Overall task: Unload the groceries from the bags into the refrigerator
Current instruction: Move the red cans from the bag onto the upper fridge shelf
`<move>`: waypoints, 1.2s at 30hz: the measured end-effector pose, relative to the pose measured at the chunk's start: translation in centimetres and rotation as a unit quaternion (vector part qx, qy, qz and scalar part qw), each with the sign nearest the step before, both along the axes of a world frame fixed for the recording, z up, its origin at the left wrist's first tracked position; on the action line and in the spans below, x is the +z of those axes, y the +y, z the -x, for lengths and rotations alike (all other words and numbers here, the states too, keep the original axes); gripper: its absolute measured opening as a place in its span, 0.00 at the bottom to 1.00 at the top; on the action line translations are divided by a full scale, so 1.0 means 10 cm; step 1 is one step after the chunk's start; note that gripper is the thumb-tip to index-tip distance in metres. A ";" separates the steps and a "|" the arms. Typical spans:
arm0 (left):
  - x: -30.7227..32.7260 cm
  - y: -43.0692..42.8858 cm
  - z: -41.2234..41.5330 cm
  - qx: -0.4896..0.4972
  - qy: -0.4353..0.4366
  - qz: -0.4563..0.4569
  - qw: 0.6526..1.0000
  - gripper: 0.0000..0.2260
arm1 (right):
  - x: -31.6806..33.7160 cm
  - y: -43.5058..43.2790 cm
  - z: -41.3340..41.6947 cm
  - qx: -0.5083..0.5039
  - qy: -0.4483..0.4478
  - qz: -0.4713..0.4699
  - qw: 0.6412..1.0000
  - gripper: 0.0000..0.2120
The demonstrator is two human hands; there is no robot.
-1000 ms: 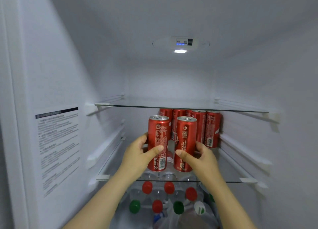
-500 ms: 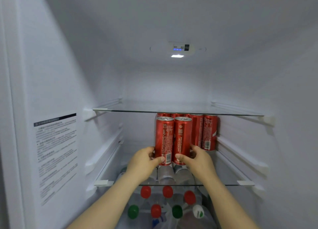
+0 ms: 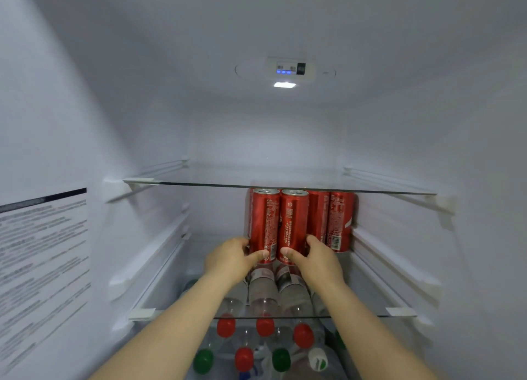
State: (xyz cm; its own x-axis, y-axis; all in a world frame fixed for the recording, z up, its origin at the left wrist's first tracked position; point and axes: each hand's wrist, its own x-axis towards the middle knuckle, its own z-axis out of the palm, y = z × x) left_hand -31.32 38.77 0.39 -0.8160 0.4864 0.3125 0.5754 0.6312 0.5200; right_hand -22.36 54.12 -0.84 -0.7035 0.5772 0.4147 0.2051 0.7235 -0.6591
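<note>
Red- and green-capped bottles (image 3: 265,327) are seen beneath the glass shelf (image 3: 370,316). Over that shelf, two upright red cans are held touching: the left can (image 3: 265,222) is gripped near its base by the left hand (image 3: 231,258), the right can (image 3: 293,222) by the right hand (image 3: 318,260), with further cans (image 3: 339,220) just behind.

This is the inside of a household refrigerator (image 3: 285,140), with white walls and a glass shelf (image 3: 199,183) on side rails. A lamp (image 3: 284,85) and control panel (image 3: 289,68) sit above that shelf, red drink cans (image 3: 293,225) just under it, and capped bottles (image 3: 265,327) lower still.
</note>
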 end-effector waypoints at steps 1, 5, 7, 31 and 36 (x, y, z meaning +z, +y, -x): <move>-0.01 0.02 0.02 0.004 0.005 0.003 1.000 0.23 | 0.00 0.02 0.01 0.002 -0.003 -0.005 1.000 0.24; -0.04 0.06 0.05 0.014 0.041 -0.022 0.999 0.23 | -0.02 0.02 0.03 -0.016 0.036 -0.010 0.999 0.24; -0.07 0.05 0.04 0.016 0.069 -0.090 0.993 0.18 | 0.01 -0.01 -0.02 -0.047 0.087 -0.034 0.995 0.21; -0.17 0.12 0.06 -0.158 0.101 -0.068 0.980 0.22 | 0.03 -0.13 -0.06 0.037 -0.009 -0.145 0.989 0.22; -0.17 0.12 0.06 -0.162 0.075 -0.043 0.983 0.26 | 0.04 -0.15 -0.07 0.059 -0.020 -0.136 0.989 0.23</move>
State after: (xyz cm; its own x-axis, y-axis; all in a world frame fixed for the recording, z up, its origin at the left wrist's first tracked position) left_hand -31.94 39.95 -1.30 -0.5647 0.6795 0.4684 0.8129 0.3599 0.4580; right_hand -21.66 52.66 -0.41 -0.7780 0.3614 0.5139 0.1310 0.8933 -0.4298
